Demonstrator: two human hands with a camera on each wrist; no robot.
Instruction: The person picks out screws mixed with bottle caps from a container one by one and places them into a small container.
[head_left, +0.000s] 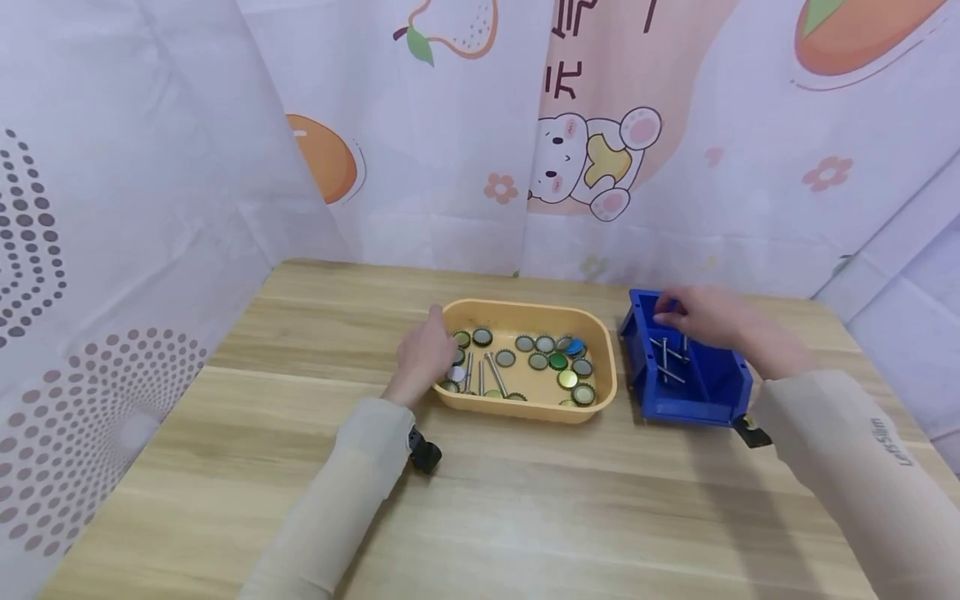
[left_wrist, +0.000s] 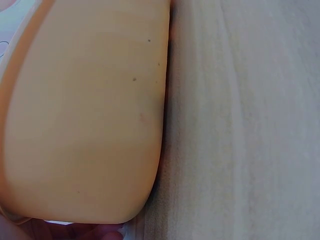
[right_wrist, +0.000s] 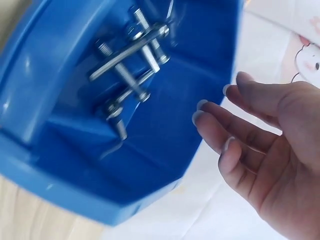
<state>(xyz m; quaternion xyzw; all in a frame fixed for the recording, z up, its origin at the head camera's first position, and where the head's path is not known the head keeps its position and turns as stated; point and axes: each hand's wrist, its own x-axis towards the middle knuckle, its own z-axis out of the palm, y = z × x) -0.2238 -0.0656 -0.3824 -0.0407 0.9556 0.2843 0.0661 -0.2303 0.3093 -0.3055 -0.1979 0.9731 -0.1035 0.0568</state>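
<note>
right grip (head_left: 703, 315) over blue bin (head_left: 686, 411)

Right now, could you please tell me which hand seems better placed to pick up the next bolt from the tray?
Probably the right hand: it is empty, at the bin. The left hand grips the tray, though it is closer to the bolts inside.

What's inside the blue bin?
Loose metal bolts, some crossing. In the head view, the right hand covers part of the blue bin, hiding whatever is beneath.
</note>
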